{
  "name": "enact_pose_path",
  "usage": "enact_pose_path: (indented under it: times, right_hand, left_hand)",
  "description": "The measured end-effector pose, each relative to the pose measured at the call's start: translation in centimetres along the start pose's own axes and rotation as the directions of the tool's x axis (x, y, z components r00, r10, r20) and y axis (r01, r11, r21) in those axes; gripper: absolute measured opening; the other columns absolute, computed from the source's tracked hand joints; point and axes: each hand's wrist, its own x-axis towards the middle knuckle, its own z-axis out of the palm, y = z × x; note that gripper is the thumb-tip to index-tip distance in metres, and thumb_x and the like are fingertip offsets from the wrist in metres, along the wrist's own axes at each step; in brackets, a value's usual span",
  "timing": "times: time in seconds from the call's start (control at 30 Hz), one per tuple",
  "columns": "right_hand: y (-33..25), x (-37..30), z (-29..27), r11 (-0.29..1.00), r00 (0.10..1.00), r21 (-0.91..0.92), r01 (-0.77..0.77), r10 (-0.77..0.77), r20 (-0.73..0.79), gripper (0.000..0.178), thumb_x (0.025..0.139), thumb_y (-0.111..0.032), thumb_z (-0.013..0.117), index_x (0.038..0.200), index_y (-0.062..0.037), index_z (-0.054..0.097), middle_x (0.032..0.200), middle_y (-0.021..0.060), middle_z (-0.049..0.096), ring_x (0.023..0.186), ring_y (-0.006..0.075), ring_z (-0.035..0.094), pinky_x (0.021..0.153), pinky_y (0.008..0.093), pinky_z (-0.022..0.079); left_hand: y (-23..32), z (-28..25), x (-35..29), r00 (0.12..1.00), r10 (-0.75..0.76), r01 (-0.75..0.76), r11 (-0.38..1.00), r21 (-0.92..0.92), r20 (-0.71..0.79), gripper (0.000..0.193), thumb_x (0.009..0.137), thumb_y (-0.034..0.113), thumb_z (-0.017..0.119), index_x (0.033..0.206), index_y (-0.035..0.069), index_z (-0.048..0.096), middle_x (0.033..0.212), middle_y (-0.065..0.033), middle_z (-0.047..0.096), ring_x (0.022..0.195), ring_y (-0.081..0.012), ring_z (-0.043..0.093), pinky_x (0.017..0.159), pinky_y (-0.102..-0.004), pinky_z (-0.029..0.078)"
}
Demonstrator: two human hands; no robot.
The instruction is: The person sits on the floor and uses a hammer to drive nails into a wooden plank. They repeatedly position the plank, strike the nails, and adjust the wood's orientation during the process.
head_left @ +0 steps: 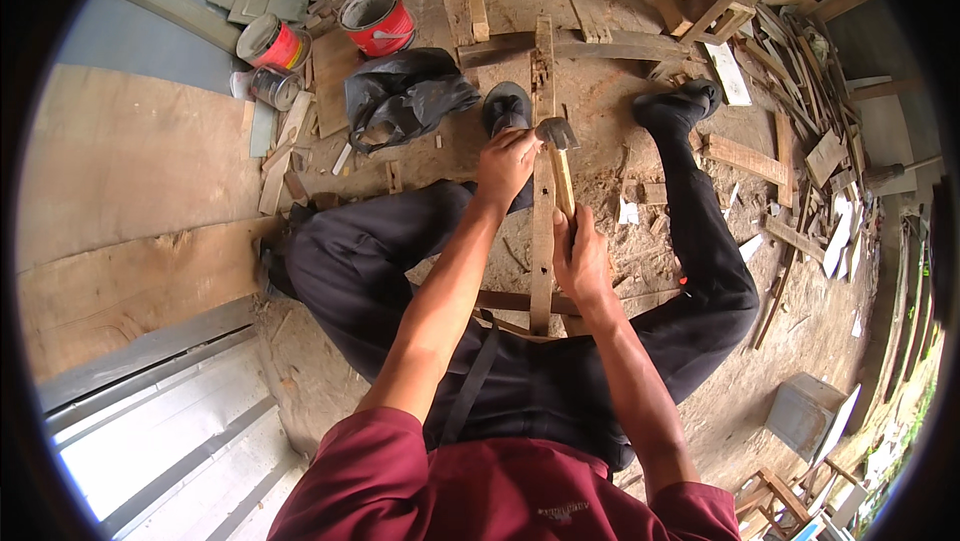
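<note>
Person sits on the floor [640, 171], legs spread. Right hand [583, 259] has its fingers [566, 241] wrapped closed around the wooden handle of a hammer [558, 156]; the handle's long axis runs up and away from the fingers, nearly parallel to the wood strip, with the metal head at the far end, just beyond and slightly left of the right fingers. Left hand [506, 163] sits farther out than the right, fingers curled closed at the left edge of the wood strip [542, 231], gripping or pinching something small there, too small to tell what. The hammer head is touching or just beside the left fingertips, so the left hand is the nearer to the head. The strip's long axis runs straight away from the body, between both hands and between the legs, passing under the hammer; its far end goes beyond the left fingers toward a dark shoe [507, 106]. Containers, all well left and beyond the left fingers: 1 open red paint can [378, 21], inside looks pale and mostly empty; 1 red can [272, 43] with a lid on; 1 small metal tin [274, 87] on its side, contents not visible. A crumpled black plastic bag [405, 91] lies between the cans and the left fingers.
</note>
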Motion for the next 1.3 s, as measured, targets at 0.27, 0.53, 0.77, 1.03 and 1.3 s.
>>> enact_pose_path:
  times: [0.27, 0.53, 0.77, 1.03, 1.3]
  right_hand:
    - [1.3, 0.3, -0.2, 0.994, 0.998, -0.103, 0.045, -0.048, -0.028, 0.014, 0.102, -0.012, 0.052, 0.108, -0.0011, 0.045, 0.063, 0.0220, 0.054, 0.050, 0.0426, 0.057, 0.044, 0.0461, 0.039]
    - [0.4, 0.7, -0.7, 0.983, 0.998, -0.182, 0.037, -0.028, 0.056, 0.015, 0.101, -0.009, 0.052, 0.110, 0.0010, 0.045, 0.062, 0.0193, 0.052, 0.051, 0.0404, 0.057, 0.045, 0.0440, 0.040]
    - [1.2, 0.3, -0.7, 0.991, 0.999, -0.130, 0.044, -0.040, 0.030, 0.014, 0.101, -0.006, 0.051, 0.108, 0.0039, 0.044, 0.065, 0.0205, 0.053, 0.049, 0.0419, 0.054, 0.043, 0.0461, 0.037]
    - [1.6, 0.2, -0.4, 0.988, 0.996, -0.128, 0.083, -0.080, 0.027, 0.021, 0.099, -0.004, 0.053, 0.111, 0.0100, 0.042, 0.060, 0.0193, 0.050, 0.043, 0.0387, 0.049, 0.040, 0.0438, 0.033]
    - [1.4, 0.6, -0.5, 0.989, 0.996, -0.116, 0.088, -0.089, 0.000, 0.020, 0.101, -0.006, 0.052, 0.110, 0.0087, 0.043, 0.059, 0.0181, 0.051, 0.041, 0.0332, 0.051, 0.039, 0.0421, 0.034]
  left_hand:
    - [-0.2, 1.0, -0.3, 0.999, -0.021, 0.020, 0.999, -0.045, -0.039, 0.018, 0.081, 0.002, 0.071, 0.099, 0.002, 0.071, 0.093, -0.0114, 0.072, 0.088, -0.0278, 0.069, 0.077, -0.0366, 0.057]
    - [-0.2, 0.8, -0.5, 0.998, -0.050, 0.047, 0.996, -0.076, -0.034, 0.024, 0.081, -0.001, 0.069, 0.105, 0.003, 0.071, 0.093, -0.0121, 0.072, 0.089, -0.0279, 0.069, 0.079, -0.0368, 0.057]
    - [-0.4, 1.2, -0.5, 1.000, -0.032, 0.032, 0.998, -0.055, 0.000, 0.023, 0.083, 0.004, 0.071, 0.105, 0.004, 0.071, 0.096, -0.0118, 0.072, 0.094, -0.0274, 0.069, 0.082, -0.0366, 0.057]
    - [-0.5, 1.1, -0.8, 0.999, -0.022, 0.023, 0.999, -0.038, 0.027, 0.025, 0.082, 0.004, 0.072, 0.106, 0.005, 0.071, 0.098, -0.0097, 0.072, 0.096, -0.0266, 0.068, 0.085, -0.0359, 0.056]
    - [-0.9, 1.0, -0.7, 0.999, 0.013, -0.012, 1.000, -0.027, 0.036, 0.026, 0.081, 0.002, 0.072, 0.107, 0.004, 0.071, 0.099, -0.0101, 0.072, 0.097, -0.0257, 0.068, 0.084, -0.0355, 0.057]
